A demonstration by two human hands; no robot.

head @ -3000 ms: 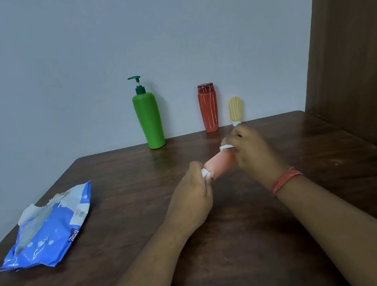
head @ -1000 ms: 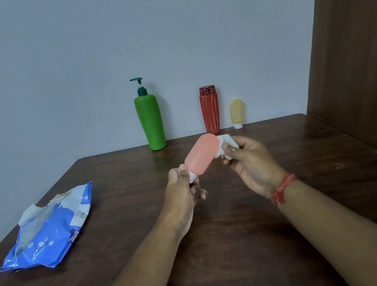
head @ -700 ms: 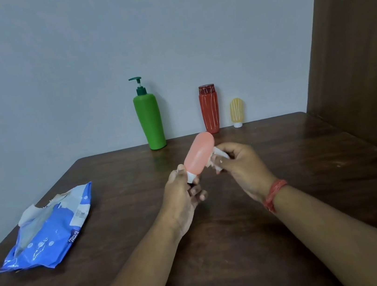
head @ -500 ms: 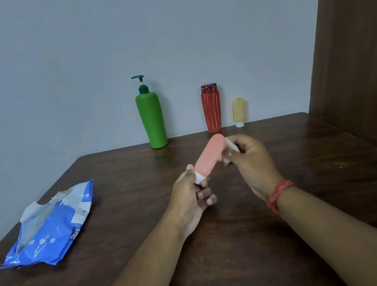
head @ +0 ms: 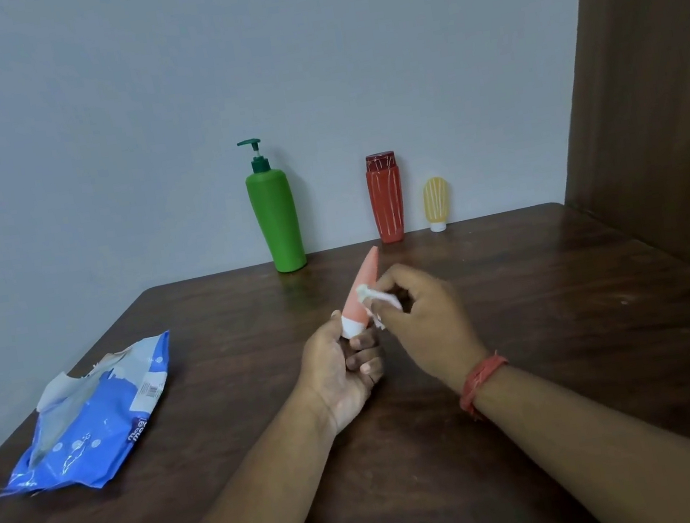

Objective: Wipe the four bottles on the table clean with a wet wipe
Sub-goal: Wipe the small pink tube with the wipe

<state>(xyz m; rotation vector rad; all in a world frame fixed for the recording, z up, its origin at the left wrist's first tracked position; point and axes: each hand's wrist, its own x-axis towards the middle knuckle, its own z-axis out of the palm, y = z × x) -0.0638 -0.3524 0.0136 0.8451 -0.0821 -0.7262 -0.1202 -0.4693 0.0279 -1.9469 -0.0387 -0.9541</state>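
Three bottles are lined up along the back edge of the dark wooden desk [head: 563,296] against the wall: a green plastic pump bottle [head: 276,222] at left, a red ribbed bottle [head: 386,201] in the middle and a small yellow cap-down tube [head: 436,203] at right. A small pink tube bottle [head: 361,294] is held above the desk's centre, before that row, between the left hand [head: 342,373] and right hand [head: 428,320]; a crumpled white wet wipe [head: 378,301] is pressed to its right side. A torn blue plastic wipes pack [head: 94,424] lies far left, near the desk's edge.
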